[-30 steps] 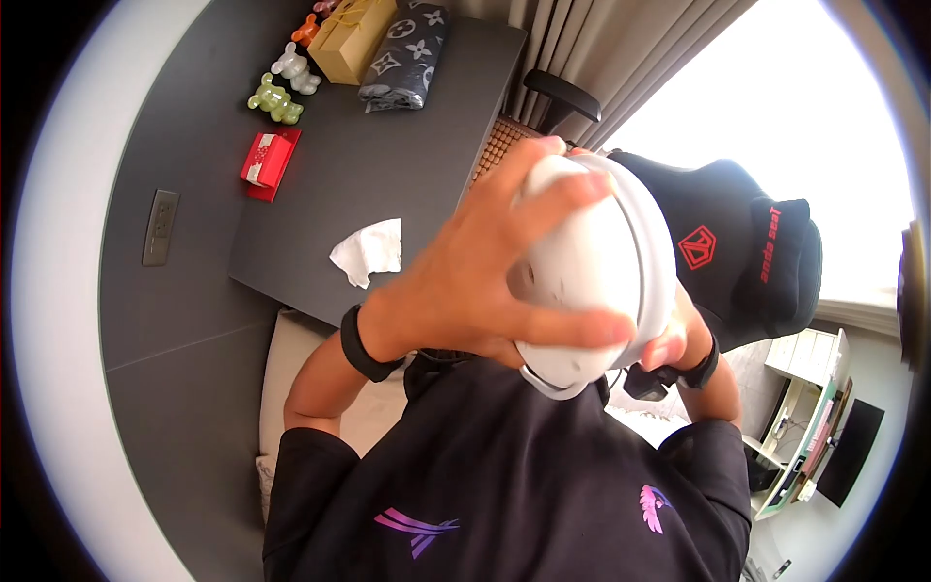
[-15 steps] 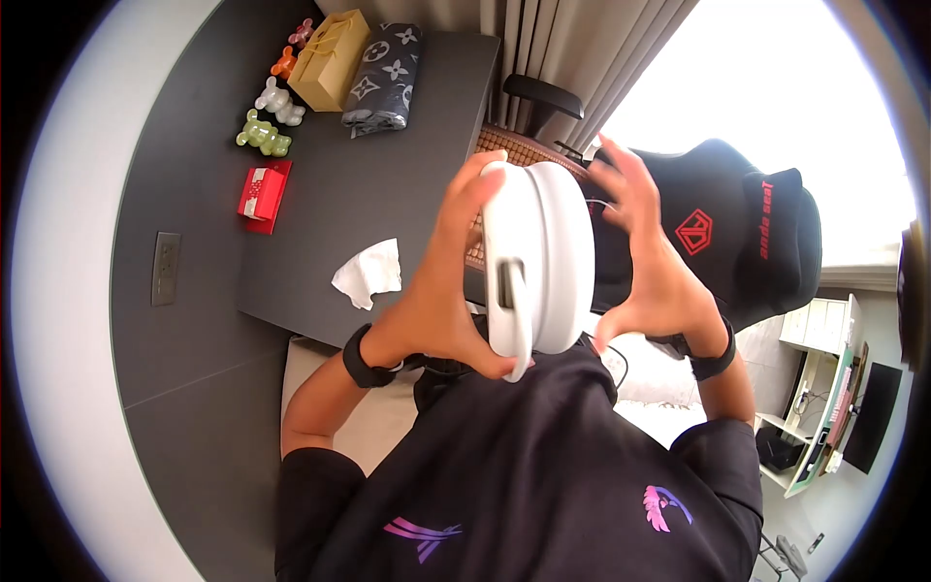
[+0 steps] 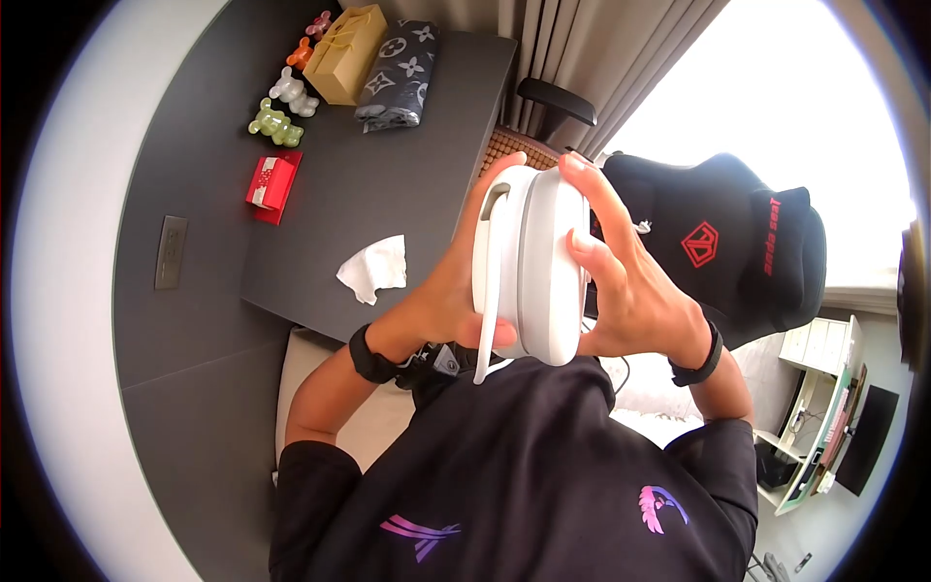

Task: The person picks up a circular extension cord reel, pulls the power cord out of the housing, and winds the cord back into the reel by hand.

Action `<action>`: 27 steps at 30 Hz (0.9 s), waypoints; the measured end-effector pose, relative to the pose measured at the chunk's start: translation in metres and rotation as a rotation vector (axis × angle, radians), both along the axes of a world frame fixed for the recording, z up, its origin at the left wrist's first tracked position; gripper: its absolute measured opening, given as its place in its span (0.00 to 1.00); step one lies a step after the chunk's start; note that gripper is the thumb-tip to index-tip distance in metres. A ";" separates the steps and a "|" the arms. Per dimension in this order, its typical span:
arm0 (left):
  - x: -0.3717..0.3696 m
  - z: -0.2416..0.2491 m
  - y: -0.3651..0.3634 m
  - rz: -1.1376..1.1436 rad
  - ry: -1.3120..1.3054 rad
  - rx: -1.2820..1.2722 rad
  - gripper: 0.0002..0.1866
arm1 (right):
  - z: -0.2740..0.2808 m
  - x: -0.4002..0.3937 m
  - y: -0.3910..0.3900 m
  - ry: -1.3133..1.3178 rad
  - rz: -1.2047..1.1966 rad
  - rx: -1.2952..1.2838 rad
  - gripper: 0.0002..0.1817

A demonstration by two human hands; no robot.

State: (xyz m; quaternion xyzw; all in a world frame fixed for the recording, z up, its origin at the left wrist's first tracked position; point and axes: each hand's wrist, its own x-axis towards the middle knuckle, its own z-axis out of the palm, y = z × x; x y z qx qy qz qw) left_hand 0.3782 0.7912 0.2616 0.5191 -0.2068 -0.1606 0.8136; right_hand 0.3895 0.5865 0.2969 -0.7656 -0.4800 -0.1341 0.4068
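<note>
A white round lidded container (image 3: 550, 272) is held up in front of my chest, turned on its edge, with a grey seam round its middle and a strap-like handle on its left side. My left hand (image 3: 454, 291) grips that side, the thumb pressed near the lower end of the handle. On the other side, my right hand (image 3: 645, 291) is curved around the rim, fingers over the top edge and against the right face. Lower on the left, a crumpled white tissue (image 3: 375, 270) lies on the dark grey desk (image 3: 320, 209).
Toward the back of the desk are a tan gift bag (image 3: 344, 53), a dark patterned bundle (image 3: 400, 76), several bear figurines (image 3: 275, 123) and a red box (image 3: 272, 184). A black chair (image 3: 722, 247) stands right of my hands. Shelves (image 3: 810, 417) are at far right.
My right hand has come in from the side and now grips the container. The container has turned slightly, and its handle now shows along the left side.
</note>
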 end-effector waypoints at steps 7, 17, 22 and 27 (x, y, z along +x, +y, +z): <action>-0.001 0.019 0.002 -0.045 0.084 -0.064 0.72 | 0.000 0.007 0.005 0.026 0.060 0.081 0.60; 0.007 0.021 0.005 0.295 -0.781 0.330 0.60 | -0.010 -0.001 -0.005 0.565 0.059 0.205 0.78; 0.013 0.028 0.015 0.259 -1.300 0.622 0.45 | 0.009 -0.013 -0.009 1.460 0.307 0.413 0.69; 0.013 0.025 0.018 0.186 -1.028 0.550 0.54 | -0.012 -0.011 -0.019 1.668 0.364 0.508 0.56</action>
